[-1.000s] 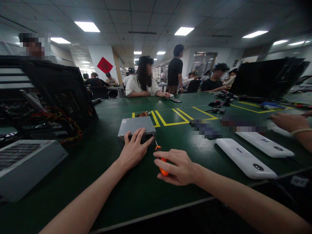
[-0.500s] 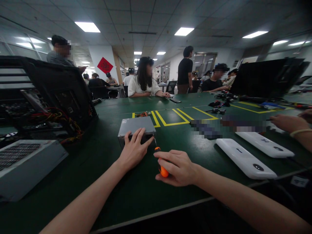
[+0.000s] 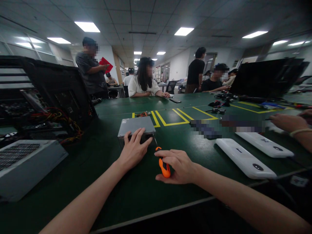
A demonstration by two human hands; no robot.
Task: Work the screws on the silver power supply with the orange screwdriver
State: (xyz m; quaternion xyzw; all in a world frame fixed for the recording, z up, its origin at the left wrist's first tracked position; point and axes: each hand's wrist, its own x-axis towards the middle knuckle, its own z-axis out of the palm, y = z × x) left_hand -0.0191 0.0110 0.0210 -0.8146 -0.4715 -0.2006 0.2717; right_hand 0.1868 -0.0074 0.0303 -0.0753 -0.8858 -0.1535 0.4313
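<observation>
On the green counter (image 3: pixel 136 201), a grey metal box (image 3: pixel 136 122) sits under the spread fingers of the left hand (image 3: pixel 133 149). Its top is on; I'd judge the work unfinished, though how much is done I can't make out. The right hand (image 3: pixel 180 166) grips an orange screwdriver (image 3: pixel 166 172), shaft reaching toward the box's right corner.
</observation>
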